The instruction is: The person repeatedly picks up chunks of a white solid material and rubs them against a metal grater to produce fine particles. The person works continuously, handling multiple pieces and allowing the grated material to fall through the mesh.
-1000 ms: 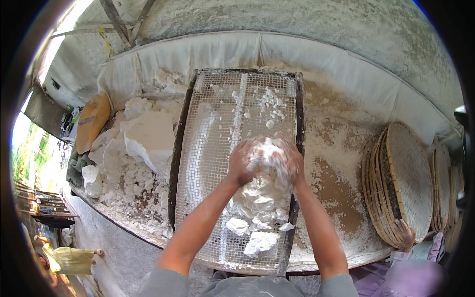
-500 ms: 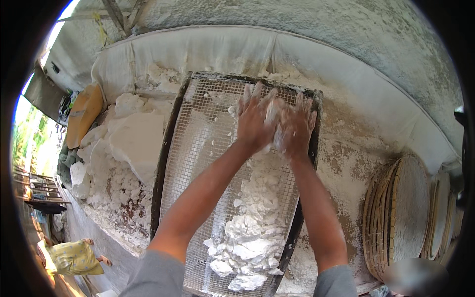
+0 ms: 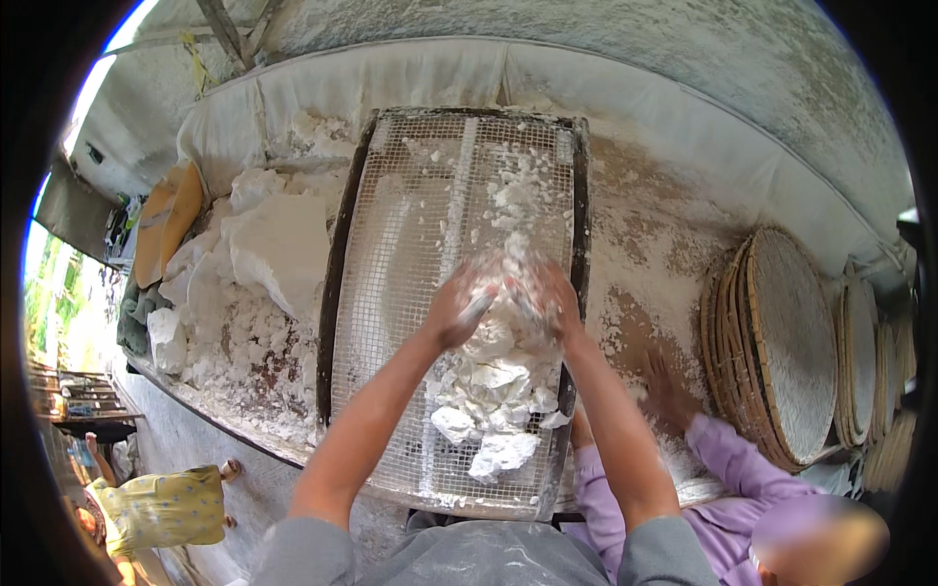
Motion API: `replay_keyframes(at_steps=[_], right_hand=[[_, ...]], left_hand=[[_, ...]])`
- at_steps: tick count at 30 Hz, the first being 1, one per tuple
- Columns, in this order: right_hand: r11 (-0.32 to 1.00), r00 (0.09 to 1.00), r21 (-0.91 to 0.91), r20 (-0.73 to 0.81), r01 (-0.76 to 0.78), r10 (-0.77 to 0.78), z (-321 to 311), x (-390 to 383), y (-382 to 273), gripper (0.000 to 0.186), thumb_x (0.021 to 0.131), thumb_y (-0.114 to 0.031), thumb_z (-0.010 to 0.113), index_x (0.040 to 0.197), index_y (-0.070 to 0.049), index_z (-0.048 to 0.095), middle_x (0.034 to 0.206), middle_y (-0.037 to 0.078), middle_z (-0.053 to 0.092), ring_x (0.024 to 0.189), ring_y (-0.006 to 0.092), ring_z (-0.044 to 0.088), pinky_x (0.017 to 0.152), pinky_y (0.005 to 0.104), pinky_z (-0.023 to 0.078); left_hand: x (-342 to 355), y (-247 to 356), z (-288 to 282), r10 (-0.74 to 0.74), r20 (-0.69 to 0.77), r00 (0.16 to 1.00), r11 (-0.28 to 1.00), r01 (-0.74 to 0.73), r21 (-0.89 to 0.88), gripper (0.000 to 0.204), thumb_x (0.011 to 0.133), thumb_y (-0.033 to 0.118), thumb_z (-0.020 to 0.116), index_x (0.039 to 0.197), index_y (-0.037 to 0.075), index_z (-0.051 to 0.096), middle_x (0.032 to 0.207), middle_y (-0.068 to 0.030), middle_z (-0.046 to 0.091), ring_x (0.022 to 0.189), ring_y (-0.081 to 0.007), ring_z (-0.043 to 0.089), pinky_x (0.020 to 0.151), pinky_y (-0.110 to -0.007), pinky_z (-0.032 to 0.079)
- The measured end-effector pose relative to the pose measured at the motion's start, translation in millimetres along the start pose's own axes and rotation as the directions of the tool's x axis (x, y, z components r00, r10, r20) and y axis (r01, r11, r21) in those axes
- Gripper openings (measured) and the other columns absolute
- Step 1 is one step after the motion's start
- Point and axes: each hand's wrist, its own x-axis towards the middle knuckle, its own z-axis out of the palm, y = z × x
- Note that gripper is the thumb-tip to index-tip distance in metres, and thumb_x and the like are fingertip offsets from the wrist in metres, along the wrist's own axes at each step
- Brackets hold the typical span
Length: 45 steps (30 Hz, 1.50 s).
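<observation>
A framed wire-mesh screen [image 3: 401, 244] lies in front of me, with crumbly white lumps [image 3: 498, 391] heaped along its right half. Over the upper end of that heap, my left hand [image 3: 469, 301] and my right hand [image 3: 543, 298] come close together, fingers angled toward each other. Both are coated in white and smeared by motion, so whether a lump is between them cannot be made out. Beyond my fingertips, smaller white crumbs [image 3: 523, 190] are scattered over the mesh.
Big white slabs [image 3: 278, 249] and loose chunks lie left of the screen. At right, round woven trays [image 3: 796, 342] stand on edge. A person in purple [image 3: 718, 488] reaches in beside my right arm. Another person in yellow [image 3: 166, 508] is at lower left.
Both my hands have drawn back toward me from the screen's far end. The view has shifted, and the person in purple now shows at the right with a hand by the trays.
</observation>
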Motion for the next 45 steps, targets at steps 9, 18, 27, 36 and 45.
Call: replay_keyframes(at_steps=[9, 18, 27, 36, 45], right_hand=[[0.46, 0.89, -0.887, -0.183, 0.033, -0.418, 3.6, 5.9, 20.2, 0.046, 0.103, -0.031, 0.054, 0.142, -0.008, 0.053, 0.147, 0.015, 0.052, 0.139, 0.0255, 0.049, 0.11, 0.0431, 0.047], [-0.08, 0.906, -0.99, 0.141, 0.119, -0.398, -42.7, 220.2, -67.6, 0.04, 0.104, -0.022, 0.049, 0.142, -0.012, 0.054, 0.144, 0.014, 0.055, 0.139, 0.0287, 0.049, 0.116, 0.0388, 0.039], [-0.159, 0.906, -0.975, 0.204, 0.155, -0.371, -34.3, 90.7, -22.3, 0.055, 0.1, -0.033, 0.059, 0.149, -0.012, 0.046, 0.153, 0.017, 0.046, 0.137, 0.0327, 0.05, 0.114, 0.039, 0.042], [-0.048, 0.769, -0.979, 0.187, 0.2, -0.611, 37.0, -76.8, 27.1, 0.052, 0.088, -0.031, 0.072, 0.132, -0.004, 0.062, 0.135, 0.017, 0.062, 0.125, 0.0336, 0.059, 0.112, 0.0437, 0.042], [-0.127, 0.713, -0.958, 0.278, 0.258, -0.644, -34.0, 120.9, -0.2, 0.048, 0.098, -0.042, 0.051, 0.133, -0.013, 0.065, 0.145, 0.016, 0.056, 0.136, 0.0337, 0.052, 0.12, 0.0458, 0.034]], left_hand=[[14.7, -5.7, 31.2, 0.142, -0.472, 0.87, 0.971, -0.215, -0.106, 0.086, 0.092, 0.059, 0.056, 0.152, -0.002, 0.041, 0.158, -0.0258, 0.036, 0.149, -0.041, 0.03, 0.123, -0.054, 0.023], [218.3, -16.8, 11.5, 0.145, -0.374, 0.916, 0.884, 0.05, 0.465, 0.094, 0.086, 0.073, 0.058, 0.144, -0.001, 0.05, 0.155, -0.0271, 0.04, 0.148, -0.0453, 0.031, 0.123, -0.057, 0.018], [111.4, -25.1, -3.0, -0.002, -0.009, 1.0, 0.97, 0.004, 0.244, 0.101, 0.087, 0.07, 0.058, 0.157, 0.002, 0.031, 0.158, -0.0228, 0.038, 0.148, -0.0364, 0.033, 0.126, -0.047, 0.019], [-57.4, 13.1, 23.3, 0.108, -0.249, 0.962, 0.994, -0.107, 0.018, 0.079, 0.092, 0.058, 0.057, 0.147, 0.002, 0.048, 0.152, -0.0206, 0.049, 0.143, -0.0373, 0.043, 0.122, -0.052, 0.026], [125.0, -21.5, 20.5, 0.036, -0.314, 0.949, 0.846, 0.138, 0.514, 0.08, 0.089, 0.058, 0.059, 0.152, 0.012, 0.045, 0.158, -0.0202, 0.041, 0.149, -0.0403, 0.033, 0.123, -0.054, 0.019]])
